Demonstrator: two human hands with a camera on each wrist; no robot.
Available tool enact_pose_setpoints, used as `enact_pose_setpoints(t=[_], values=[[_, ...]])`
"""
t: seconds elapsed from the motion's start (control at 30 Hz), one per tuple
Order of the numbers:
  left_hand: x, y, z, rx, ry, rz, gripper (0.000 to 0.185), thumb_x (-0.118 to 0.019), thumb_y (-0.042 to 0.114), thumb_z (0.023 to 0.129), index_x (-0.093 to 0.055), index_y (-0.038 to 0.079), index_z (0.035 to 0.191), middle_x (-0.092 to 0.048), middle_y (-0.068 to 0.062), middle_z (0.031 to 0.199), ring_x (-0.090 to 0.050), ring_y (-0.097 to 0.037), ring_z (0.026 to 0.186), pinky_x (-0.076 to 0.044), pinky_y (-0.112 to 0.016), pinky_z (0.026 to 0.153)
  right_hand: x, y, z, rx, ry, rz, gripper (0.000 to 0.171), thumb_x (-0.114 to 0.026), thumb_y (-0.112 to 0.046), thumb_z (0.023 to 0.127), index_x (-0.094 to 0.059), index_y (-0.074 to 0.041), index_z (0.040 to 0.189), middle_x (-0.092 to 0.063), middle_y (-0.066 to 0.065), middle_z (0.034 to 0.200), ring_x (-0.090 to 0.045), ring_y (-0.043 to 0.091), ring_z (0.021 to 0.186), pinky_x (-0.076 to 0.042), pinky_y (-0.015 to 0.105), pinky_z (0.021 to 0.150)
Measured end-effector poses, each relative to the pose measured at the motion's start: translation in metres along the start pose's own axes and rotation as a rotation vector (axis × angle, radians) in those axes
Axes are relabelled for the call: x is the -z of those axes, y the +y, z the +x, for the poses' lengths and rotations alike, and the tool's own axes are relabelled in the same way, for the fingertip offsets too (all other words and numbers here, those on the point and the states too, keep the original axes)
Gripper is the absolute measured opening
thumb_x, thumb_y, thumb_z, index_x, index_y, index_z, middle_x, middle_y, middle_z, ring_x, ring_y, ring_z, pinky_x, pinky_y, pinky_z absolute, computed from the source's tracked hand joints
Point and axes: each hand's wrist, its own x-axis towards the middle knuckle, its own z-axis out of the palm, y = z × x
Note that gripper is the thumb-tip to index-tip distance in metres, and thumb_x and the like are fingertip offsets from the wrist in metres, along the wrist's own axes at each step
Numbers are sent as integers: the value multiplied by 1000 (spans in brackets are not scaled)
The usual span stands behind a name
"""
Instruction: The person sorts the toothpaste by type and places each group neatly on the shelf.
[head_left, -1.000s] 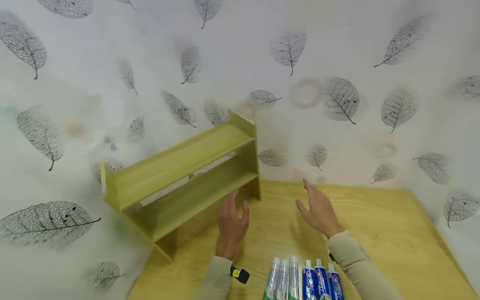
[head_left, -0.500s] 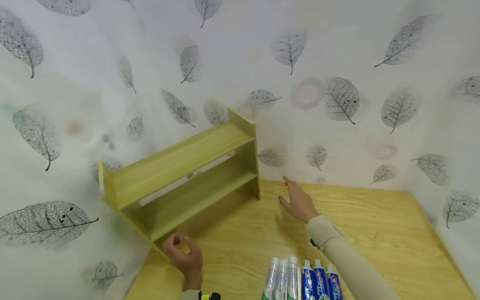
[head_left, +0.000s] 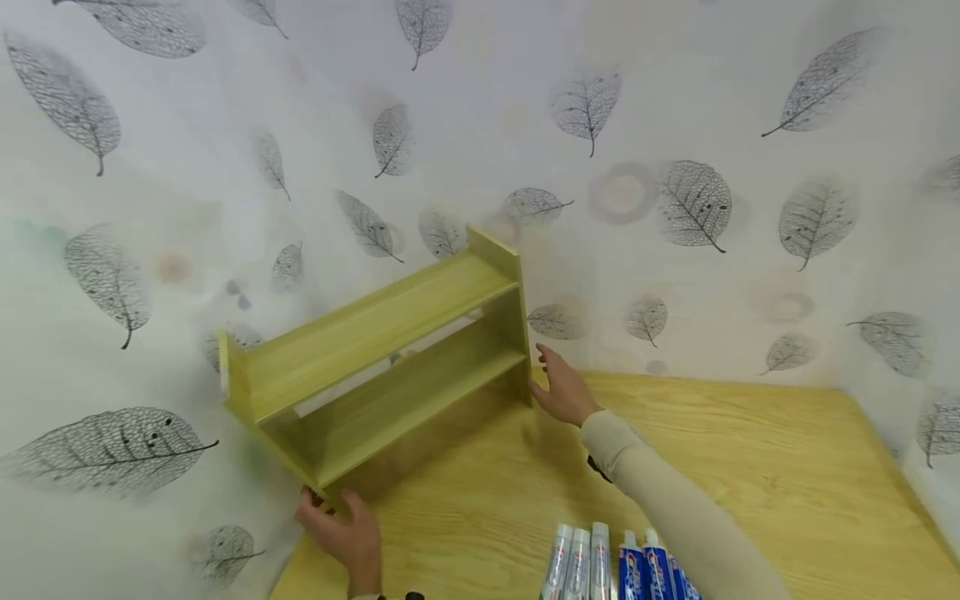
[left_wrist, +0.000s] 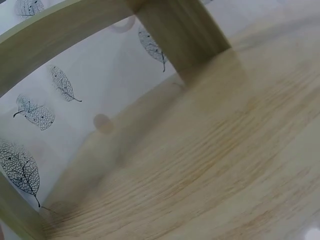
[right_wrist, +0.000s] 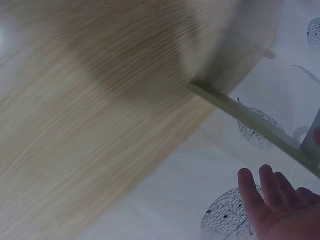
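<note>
A two-tier wooden shelf (head_left: 390, 358) stands at an angle on the wooden table, against the leaf-patterned wall. My left hand (head_left: 345, 533) is at the lower front of its left end panel, fingers on the outer side and thumb towards the inner side. Only the panel's foot (left_wrist: 17, 212) shows low in the left wrist view. At the other end, my right hand (head_left: 564, 387) has its fingertips right at the outside of the right end panel (head_left: 522, 333). The right wrist view shows that hand's loosely extended fingers (right_wrist: 270, 187) beside the panel's edge.
Several toothpaste tubes lie in a row at the table's near edge: white ones (head_left: 577, 567) on the left, blue ones (head_left: 657, 567) on the right, partly behind my right sleeve. The wooden table (head_left: 735, 450) meets the patterned wall (head_left: 720, 317) at the back.
My left hand has moved left from under the shelf's lower board to its left end panel. My right hand has moved left to the right end panel. The view has shifted slightly.
</note>
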Motion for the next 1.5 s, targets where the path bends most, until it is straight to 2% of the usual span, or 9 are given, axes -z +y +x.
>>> enact_pose_setpoints(t=[0.07,0.3,0.5,0.63,0.8,0.93,1.13,1.3,1.5], values=[[-2,0,-1,-15,-7,10,55,-58,-1,102,-47,-3,156,-54,-31,137,-50,-26,118,-37,-33,99,-3,-6,6,11,-3,-37,74,-67,-16,109,-28,10,166,-51,34,159,-58,49,143,-52,61,117],[-5,2,-4,-50,16,-10,47,-51,-1,106,-51,-4,153,-58,-32,135,-51,-22,114,-36,-24,97,-12,-12,17,22,34,13,62,-65,-5,106,-35,11,158,-58,37,150,-62,51,137,-54,61,113],[0,0,-2,-54,16,27,45,-53,5,108,-52,0,154,-59,-32,139,-59,-37,118,-42,-28,95,-17,-12,26,7,119,33,44,-64,3,104,-46,5,145,-71,35,129,-74,48,116,-63,57,98],[-3,0,-4,-20,-5,52,46,-53,8,110,-51,0,154,-59,-32,139,-60,-41,117,-42,-29,90,-12,-13,29,-37,186,1,28,-62,1,107,-55,2,133,-77,31,117,-79,43,104,-67,53,87],[-1,4,-6,63,0,89,47,-50,15,111,-51,2,156,-58,-30,139,-59,-42,116,-42,-32,87,-11,-16,31,-54,174,-23,19,-60,-5,110,-59,-2,129,-80,26,114,-81,40,100,-68,49,81],[1,3,-7,79,2,105,48,-48,19,112,-52,3,156,-57,-28,136,-55,-27,108,-38,-26,84,-12,-16,33,-43,182,-41,16,-62,-4,109,-59,-2,125,-80,25,110,-81,38,95,-68,47,77],[2,-1,-6,3,14,102,44,-53,13,109,-57,0,151,-60,-30,129,-45,4,103,-39,-15,83,-14,-14,34,-81,194,-49,21,-65,-3,107,-63,-1,128,-81,22,108,-81,35,90,-68,45,75],[3,-3,-8,-36,26,89,41,-55,8,107,-59,-2,147,-61,-28,126,-45,8,103,-41,-9,83,-13,-13,35,-109,166,-70,22,-62,-6,110,-65,-3,131,-81,20,110,-80,33,90,-67,45,77],[5,-3,-5,-7,20,81,42,-54,11,109,-58,0,149,-62,-25,131,-45,12,106,-41,-9,85,-13,-16,32,-76,164,-54,19,-62,-5,109,-63,-4,128,-80,20,108,-79,34,90,-66,47,76]])
